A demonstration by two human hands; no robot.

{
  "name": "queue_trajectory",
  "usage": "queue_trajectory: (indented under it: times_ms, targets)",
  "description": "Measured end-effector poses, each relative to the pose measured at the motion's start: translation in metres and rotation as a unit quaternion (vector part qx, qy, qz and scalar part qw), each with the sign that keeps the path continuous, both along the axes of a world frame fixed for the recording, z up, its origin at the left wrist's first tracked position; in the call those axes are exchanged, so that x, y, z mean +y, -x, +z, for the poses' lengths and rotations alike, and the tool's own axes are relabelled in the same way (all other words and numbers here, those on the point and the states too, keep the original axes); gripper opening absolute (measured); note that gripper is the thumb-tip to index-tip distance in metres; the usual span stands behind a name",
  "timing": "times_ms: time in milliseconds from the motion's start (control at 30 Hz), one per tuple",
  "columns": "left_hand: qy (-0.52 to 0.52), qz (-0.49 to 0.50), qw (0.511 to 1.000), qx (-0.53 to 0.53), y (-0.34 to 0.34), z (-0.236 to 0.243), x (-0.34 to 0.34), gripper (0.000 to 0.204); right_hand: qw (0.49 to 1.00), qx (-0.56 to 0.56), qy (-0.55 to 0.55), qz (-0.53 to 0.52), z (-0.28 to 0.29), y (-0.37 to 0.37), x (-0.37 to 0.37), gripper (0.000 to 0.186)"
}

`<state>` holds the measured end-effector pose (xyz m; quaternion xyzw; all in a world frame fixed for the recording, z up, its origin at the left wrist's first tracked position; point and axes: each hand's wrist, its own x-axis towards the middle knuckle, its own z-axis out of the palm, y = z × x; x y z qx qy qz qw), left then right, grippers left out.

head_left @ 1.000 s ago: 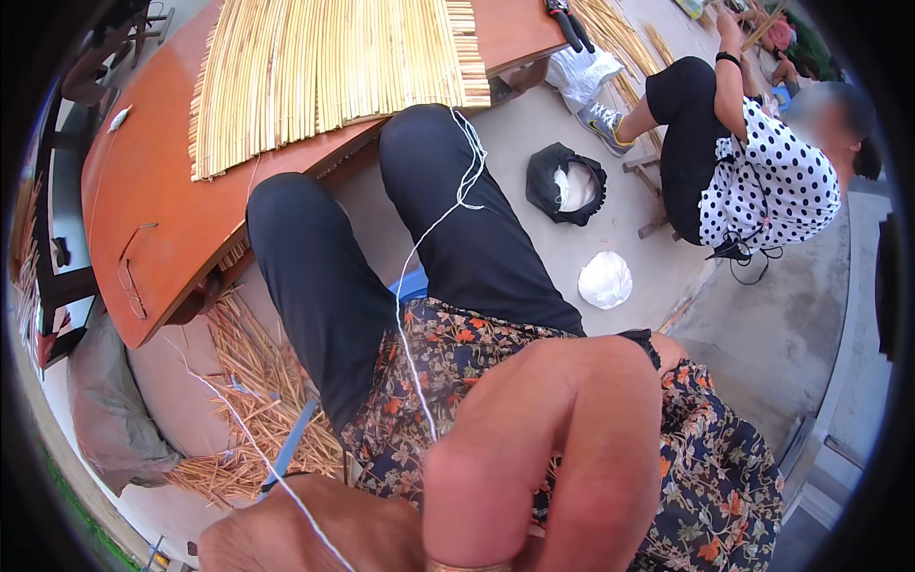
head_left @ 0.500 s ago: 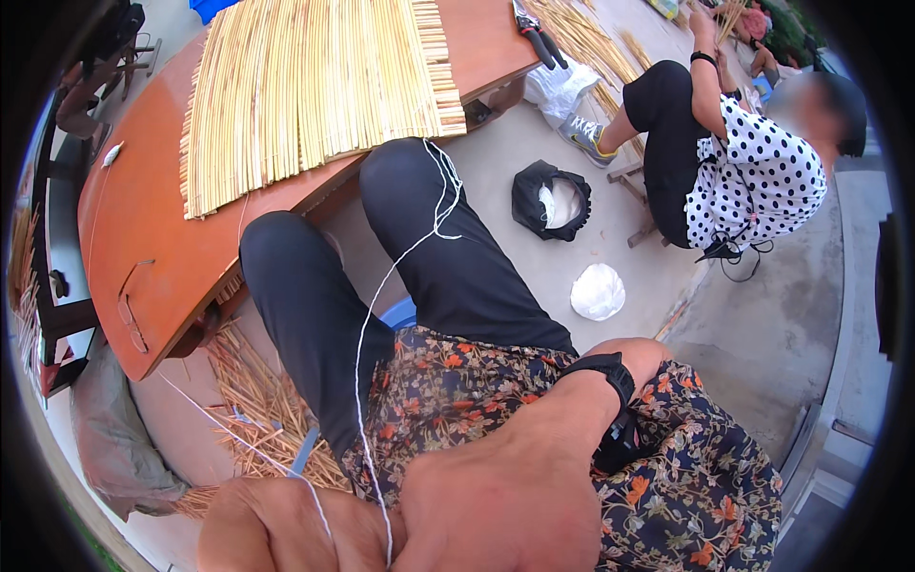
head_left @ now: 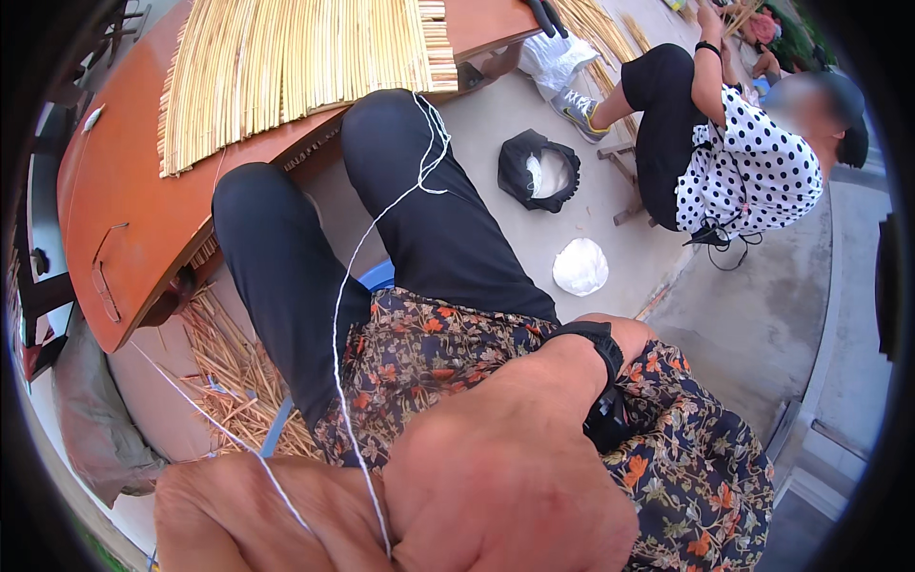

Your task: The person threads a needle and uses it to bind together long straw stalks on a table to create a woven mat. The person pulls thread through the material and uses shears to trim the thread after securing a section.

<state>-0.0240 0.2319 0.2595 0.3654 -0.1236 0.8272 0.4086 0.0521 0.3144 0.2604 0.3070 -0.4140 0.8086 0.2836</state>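
Close together at the lower edge are my left hand [head_left: 253, 505] and my right hand [head_left: 510, 477], both closed. A white string [head_left: 338, 343] runs from a loose loop lying over my knee down into the gap between them. Another white string [head_left: 205, 415] comes from under the table and crosses the back of my left hand. Both hands appear to grip the string, though the fingertips are largely hidden. Beyond my knees, a mat of straw-coloured stalks [head_left: 295, 71] lies at the edge of the reddish-brown table [head_left: 157, 205].
Eyeglasses [head_left: 103, 276] and a small white string bundle [head_left: 92, 118] lie on the table. Loose stalks [head_left: 224, 353] cover the floor at left. A black bag [head_left: 516, 167] and a white round bundle [head_left: 580, 267] sit right of my legs. Another person [head_left: 748, 157] sits at far right.
Both hands have come slightly nearer and spread lower in the picture, the left one shifting left. The whole scene has moved up and left as my head turned. The string stays stretched to my hands.
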Motion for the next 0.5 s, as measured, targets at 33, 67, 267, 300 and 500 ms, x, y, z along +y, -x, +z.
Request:
queue_trajectory:
  times_ms: [33, 67, 267, 300, 500]
  targets:
    - [0.001, 0.001, 1.0, -0.003, 0.002, 0.001, -0.001, 0.038, 1.0, -0.019, 0.004, 0.008, 0.001, -0.002, 0.0, 0.003]
    - [0.016, -0.014, 1.0, 0.009, 0.004, 0.001, -0.003, 0.038, 0.999, -0.029, 0.006, 0.012, 0.0, -0.003, 0.0, 0.004]
    - [0.008, 0.017, 1.0, -0.017, -0.005, 0.001, 0.001, 0.039, 0.993, 0.099, -0.059, -0.026, -0.015, 0.01, 0.003, 0.003]
    - [0.013, 0.027, 0.999, -0.017, -0.006, 0.001, 0.001, 0.04, 0.992, 0.105, -0.065, -0.023, -0.015, 0.011, 0.004, 0.004]
    - [0.026, 0.07, 0.993, -0.095, -0.019, -0.014, -0.021, 0.034, 0.988, 0.126, -0.084, -0.015, -0.02, 0.019, 0.007, 0.011]
